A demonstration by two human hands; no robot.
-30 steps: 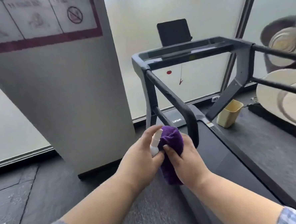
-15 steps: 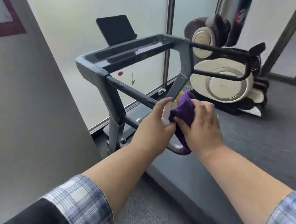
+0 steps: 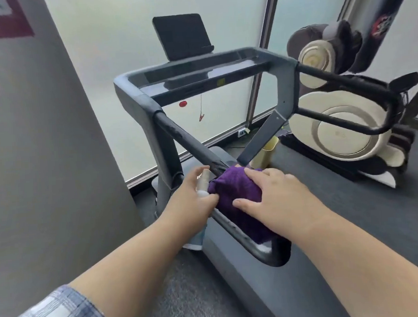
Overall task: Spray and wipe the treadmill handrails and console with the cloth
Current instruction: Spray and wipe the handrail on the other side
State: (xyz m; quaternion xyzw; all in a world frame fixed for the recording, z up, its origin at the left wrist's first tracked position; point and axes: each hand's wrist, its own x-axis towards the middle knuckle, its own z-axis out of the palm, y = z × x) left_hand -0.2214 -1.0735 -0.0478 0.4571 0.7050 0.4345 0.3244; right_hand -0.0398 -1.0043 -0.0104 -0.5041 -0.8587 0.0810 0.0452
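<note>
A purple cloth [image 3: 239,190] is draped over the treadmill's black left handrail [image 3: 184,137], near its curved rear end. My right hand [image 3: 276,198] lies on top of the cloth and presses it around the rail. My left hand [image 3: 193,198] sits just left of the rail and grips a small spray bottle [image 3: 203,182] with a pale top, its nozzle next to the cloth. The grey console [image 3: 198,75] spans the front with a black screen [image 3: 182,36] above it. The right handrail [image 3: 345,86] runs along the far side.
A grey pillar [image 3: 45,143] stands close on my left. Beyond the treadmill on the right sits a beige and black exercise machine [image 3: 343,130]. A yellowish bin [image 3: 267,152] stands by the treadmill's right upright. A red safety clip [image 3: 201,114] hangs under the console. Frosted glass walls are behind.
Both hands moved from mid-air in front of the rail onto it. The cloth went from bunched in my right hand to spread over the left handrail. The view came closer.
</note>
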